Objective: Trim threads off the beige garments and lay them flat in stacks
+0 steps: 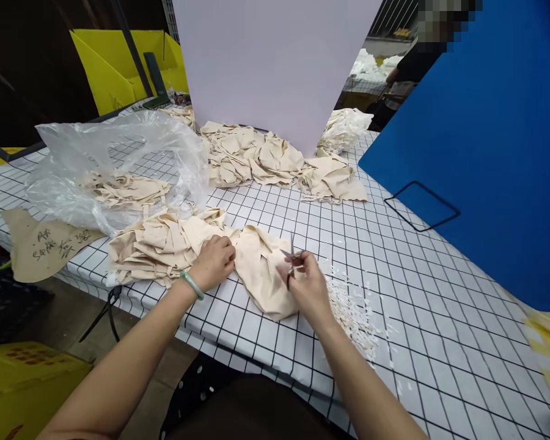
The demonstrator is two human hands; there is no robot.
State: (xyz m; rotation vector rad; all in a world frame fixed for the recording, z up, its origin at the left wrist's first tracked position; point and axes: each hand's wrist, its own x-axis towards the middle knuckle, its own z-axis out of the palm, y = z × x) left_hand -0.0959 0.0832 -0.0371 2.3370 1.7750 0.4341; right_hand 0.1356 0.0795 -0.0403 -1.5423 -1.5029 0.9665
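My right hand (310,284) is closed around a small pair of scissors (289,253), its blades apart and pointing up and to the left. Under the scissors a beige cloth piece (263,284) lies spread on the table. My left hand (214,260), with a pale green bangle at the wrist, has its fingers curled onto the left edge of this cloth; the fingertips are partly hidden. Left of that hand is a heap of the same beige cloth pieces (144,253). Many tiny white clippings (355,311) are scattered to the right of my right hand.
A clear plastic bag (64,156) with cloth inside lies at the left, beside a brown paper pattern (41,250) with handwriting. More beige cloth piles (275,159) stand before a pale upright board (275,67). A blue panel (495,153) rises at the right. Behind it is another person.
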